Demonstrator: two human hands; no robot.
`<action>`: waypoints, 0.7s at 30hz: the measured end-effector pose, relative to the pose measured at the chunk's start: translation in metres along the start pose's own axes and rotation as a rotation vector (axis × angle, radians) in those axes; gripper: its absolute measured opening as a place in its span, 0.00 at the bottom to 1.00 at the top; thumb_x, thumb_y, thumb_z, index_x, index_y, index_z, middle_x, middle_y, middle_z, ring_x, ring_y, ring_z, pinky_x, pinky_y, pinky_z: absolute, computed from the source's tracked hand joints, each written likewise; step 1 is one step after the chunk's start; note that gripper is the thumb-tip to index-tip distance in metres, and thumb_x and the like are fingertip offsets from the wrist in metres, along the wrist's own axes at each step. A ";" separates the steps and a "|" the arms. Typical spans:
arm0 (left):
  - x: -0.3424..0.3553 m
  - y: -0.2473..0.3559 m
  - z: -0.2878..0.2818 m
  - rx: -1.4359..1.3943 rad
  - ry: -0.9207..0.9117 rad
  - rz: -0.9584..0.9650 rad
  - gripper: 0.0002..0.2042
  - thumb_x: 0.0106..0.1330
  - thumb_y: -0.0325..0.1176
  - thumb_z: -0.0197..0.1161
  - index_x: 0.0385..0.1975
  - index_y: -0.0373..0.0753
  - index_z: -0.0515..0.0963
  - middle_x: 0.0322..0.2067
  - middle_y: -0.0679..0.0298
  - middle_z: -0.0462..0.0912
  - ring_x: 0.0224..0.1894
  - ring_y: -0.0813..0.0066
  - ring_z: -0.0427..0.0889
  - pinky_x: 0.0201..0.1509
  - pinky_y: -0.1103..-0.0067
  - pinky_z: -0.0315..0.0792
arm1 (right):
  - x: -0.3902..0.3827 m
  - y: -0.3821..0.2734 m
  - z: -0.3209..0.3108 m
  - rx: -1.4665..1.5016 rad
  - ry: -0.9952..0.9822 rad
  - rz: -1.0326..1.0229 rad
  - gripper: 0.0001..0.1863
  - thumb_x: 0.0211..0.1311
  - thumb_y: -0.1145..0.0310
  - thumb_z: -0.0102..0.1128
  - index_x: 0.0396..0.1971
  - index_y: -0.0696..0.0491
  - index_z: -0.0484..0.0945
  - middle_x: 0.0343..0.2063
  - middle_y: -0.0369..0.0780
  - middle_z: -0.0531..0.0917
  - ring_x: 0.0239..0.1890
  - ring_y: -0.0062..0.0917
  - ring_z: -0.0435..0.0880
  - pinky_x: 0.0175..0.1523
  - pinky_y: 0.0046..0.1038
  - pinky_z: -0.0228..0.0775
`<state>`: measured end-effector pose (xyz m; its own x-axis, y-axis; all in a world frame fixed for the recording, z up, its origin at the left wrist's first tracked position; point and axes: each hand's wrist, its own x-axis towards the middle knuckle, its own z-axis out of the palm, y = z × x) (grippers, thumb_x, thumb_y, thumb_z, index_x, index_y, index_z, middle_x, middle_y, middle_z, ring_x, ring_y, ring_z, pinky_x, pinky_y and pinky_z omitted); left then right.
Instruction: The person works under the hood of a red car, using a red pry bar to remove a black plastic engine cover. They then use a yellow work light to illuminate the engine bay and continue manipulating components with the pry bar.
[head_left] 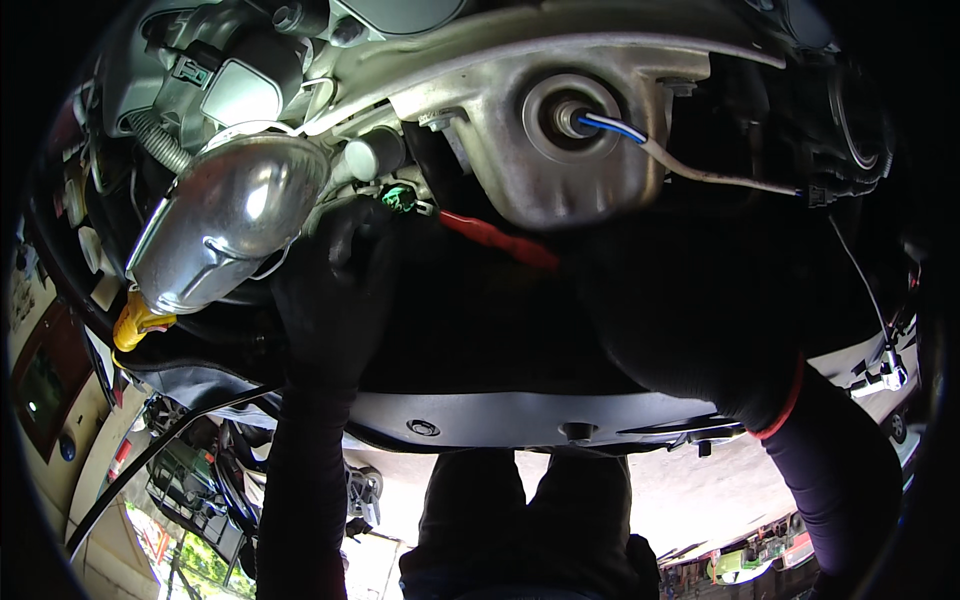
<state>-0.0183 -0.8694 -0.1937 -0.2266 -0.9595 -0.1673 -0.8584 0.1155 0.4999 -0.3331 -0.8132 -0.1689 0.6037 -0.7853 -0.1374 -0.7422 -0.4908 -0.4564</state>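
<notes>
In a black glove, my left hand (345, 265) reaches up among the engine parts, its fingers curled beside a small green connector-like part (398, 198). What those fingers grip is hidden in shadow. A slim red-handled tool (500, 241) slants from near the green part down toward my right hand (650, 310). The tool's thick end meets the dark fingers of that gloved hand, which appears closed on it. Its working tip is too small to make out.
A silver work lamp (235, 220) with a yellow handle (138, 320) hangs left of my left hand. Above, a metal heat shield (500, 180) surrounds a sensor (572, 118) with a sheathed cable (710, 177). The grey bumper (500, 418) runs between my forearms and legs.
</notes>
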 end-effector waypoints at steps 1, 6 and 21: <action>0.000 0.000 0.001 -0.041 0.013 0.008 0.13 0.65 0.35 0.74 0.47 0.44 0.84 0.35 0.56 0.88 0.37 0.54 0.89 0.42 0.64 0.81 | 0.001 -0.001 -0.001 0.033 -0.029 0.029 0.14 0.67 0.72 0.62 0.50 0.58 0.83 0.47 0.47 0.84 0.49 0.42 0.84 0.58 0.43 0.77; -0.001 0.006 -0.001 0.084 0.008 -0.017 0.13 0.66 0.25 0.73 0.50 0.37 0.84 0.42 0.57 0.91 0.44 0.75 0.89 0.50 0.76 0.80 | 0.009 -0.004 -0.004 0.091 -0.101 0.038 0.15 0.68 0.73 0.61 0.51 0.61 0.82 0.47 0.49 0.83 0.50 0.43 0.83 0.59 0.44 0.75; 0.010 0.023 -0.005 0.218 -0.044 -0.019 0.13 0.60 0.34 0.73 0.44 0.41 0.86 0.31 0.59 0.89 0.33 0.58 0.89 0.41 0.68 0.80 | 0.021 -0.011 -0.007 0.298 -0.068 0.203 0.06 0.67 0.73 0.62 0.41 0.59 0.81 0.38 0.45 0.81 0.39 0.40 0.81 0.45 0.42 0.76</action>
<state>-0.0380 -0.8773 -0.1796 -0.2250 -0.9505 -0.2144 -0.9408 0.1546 0.3018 -0.3142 -0.8276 -0.1604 0.4779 -0.8237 -0.3052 -0.7376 -0.1876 -0.6487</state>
